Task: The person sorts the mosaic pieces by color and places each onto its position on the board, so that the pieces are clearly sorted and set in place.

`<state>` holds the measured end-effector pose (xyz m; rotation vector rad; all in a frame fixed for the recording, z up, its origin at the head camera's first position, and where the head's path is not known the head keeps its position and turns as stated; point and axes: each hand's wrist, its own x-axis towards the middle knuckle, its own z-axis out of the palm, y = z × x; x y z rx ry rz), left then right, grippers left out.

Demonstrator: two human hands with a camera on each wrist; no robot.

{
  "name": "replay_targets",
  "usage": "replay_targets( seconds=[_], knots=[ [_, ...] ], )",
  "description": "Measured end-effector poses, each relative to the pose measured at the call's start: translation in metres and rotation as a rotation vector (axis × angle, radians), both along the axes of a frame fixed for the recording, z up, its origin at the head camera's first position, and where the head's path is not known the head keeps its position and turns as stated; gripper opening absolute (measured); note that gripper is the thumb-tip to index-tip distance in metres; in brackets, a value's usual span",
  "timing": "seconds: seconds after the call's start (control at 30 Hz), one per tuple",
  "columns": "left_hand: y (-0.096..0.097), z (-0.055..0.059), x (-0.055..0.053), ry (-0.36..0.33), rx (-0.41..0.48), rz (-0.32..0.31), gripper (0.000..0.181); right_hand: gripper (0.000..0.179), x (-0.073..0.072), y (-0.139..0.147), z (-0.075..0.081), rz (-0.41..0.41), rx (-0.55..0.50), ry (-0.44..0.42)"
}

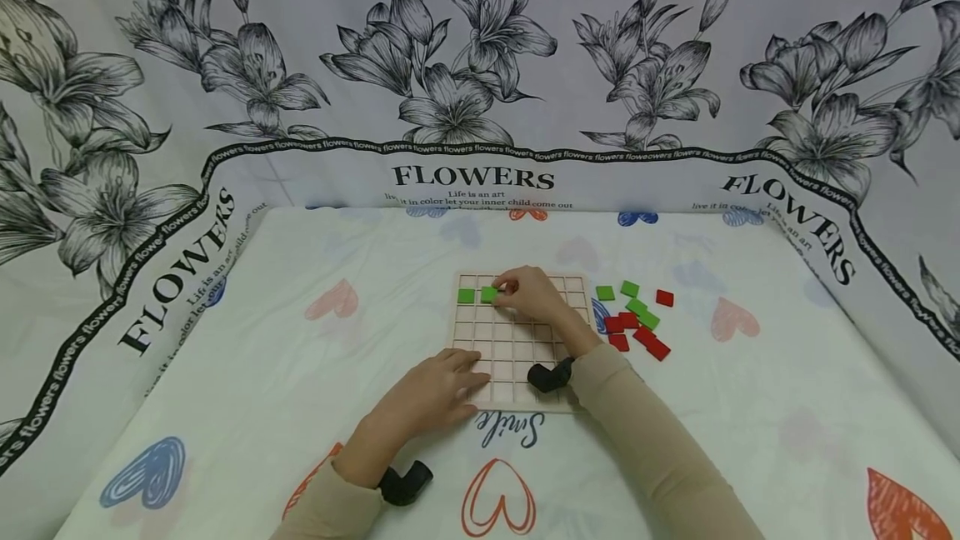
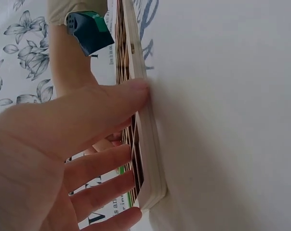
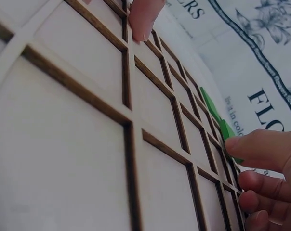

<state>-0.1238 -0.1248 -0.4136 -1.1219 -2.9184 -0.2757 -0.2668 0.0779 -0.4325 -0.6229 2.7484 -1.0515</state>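
A light wooden board with a raised grid lies flat on the cloth. My right hand reaches over its far side and pinches a green square tile at the far row. In the right wrist view the thumb lies against that tile. Another green tile sits to its left, in the far left corner cell. At the board's near left edge rests my left hand, fingers fairly straight over the grid. Its thumb touches the board's side in the left wrist view.
Right of the board lie loose green tiles and several red tiles, some touching or overlapping. White cloth printed with hearts covers the table. Flower-printed curtains stand behind and at the sides. Each wrist carries a black camera.
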Motion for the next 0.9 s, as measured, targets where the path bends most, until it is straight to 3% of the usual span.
replay_targets(
  seconds=[0.33,0.9],
  knots=[
    [-0.0019,0.0010,0.0056,-0.006,0.027,0.022,0.037,0.029,0.0018,-0.0083,-0.0001,-0.012,0.046,-0.001],
    [0.0010,0.0019,0.0010,-0.042,0.037,0.028,0.038,0.031,0.0013,-0.0074,0.0005,-0.032,0.076,-0.005]
  ],
)
